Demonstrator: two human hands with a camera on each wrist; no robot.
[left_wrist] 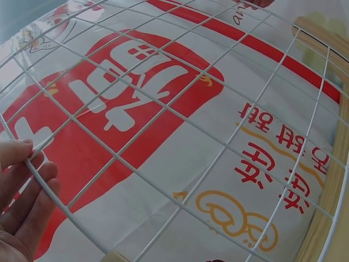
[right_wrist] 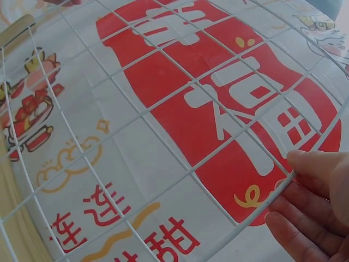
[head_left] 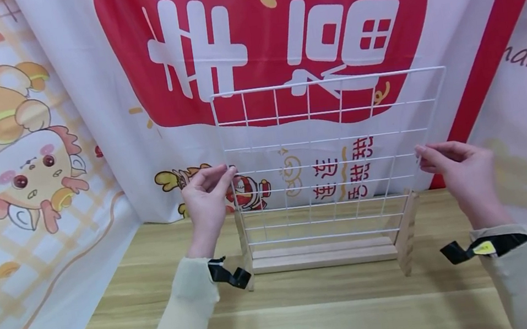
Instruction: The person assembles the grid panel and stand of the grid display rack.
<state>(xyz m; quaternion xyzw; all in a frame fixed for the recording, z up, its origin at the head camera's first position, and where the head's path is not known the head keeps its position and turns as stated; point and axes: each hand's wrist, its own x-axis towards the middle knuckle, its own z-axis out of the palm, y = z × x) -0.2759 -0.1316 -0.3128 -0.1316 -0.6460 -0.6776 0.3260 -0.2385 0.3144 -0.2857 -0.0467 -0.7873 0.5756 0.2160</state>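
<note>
A white wire grid panel (head_left: 316,165) stands upright between the two side posts of a wooden base (head_left: 325,256). At the panel's left edge my left hand (head_left: 208,199) pinches the outer wire between thumb and fingers; the left wrist view shows that hand (left_wrist: 24,202) at the frame wire. Opposite it, my right hand (head_left: 467,174) pinches the right edge wire at about the same height. In the right wrist view the thumb and fingers of this hand (right_wrist: 311,202) lie on either side of the wire. The panel's lower edge meets the base between the posts.
The base rests on a wood-grain table (head_left: 285,328). Behind it hangs a white cloth (head_left: 180,142) printed with a red patch and characters. A cloth with a cartoon animal print (head_left: 18,158) covers the left side. Black straps (head_left: 230,274) circle both sleeves at the wrists.
</note>
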